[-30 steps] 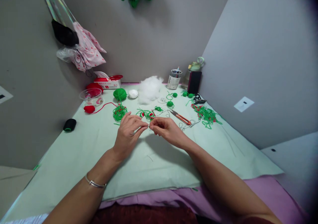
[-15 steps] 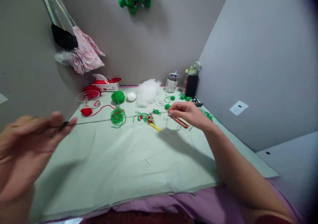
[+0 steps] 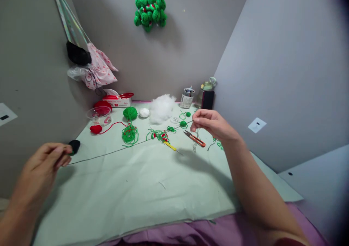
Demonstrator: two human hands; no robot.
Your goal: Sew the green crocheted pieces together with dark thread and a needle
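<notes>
At left, the black spool (image 3: 75, 147) is seen just beyond the left hand (image 3: 43, 165); contact cannot be told. The dark thread (image 3: 109, 153), apparently pinched in that hand's curled fingers, is drawn across the table (image 3: 131, 195), seemingly to be kept straight. At right, it is gripped between closed thumb and forefinger of the right hand (image 3: 214, 125), raised with forearm angled inward.
</notes>
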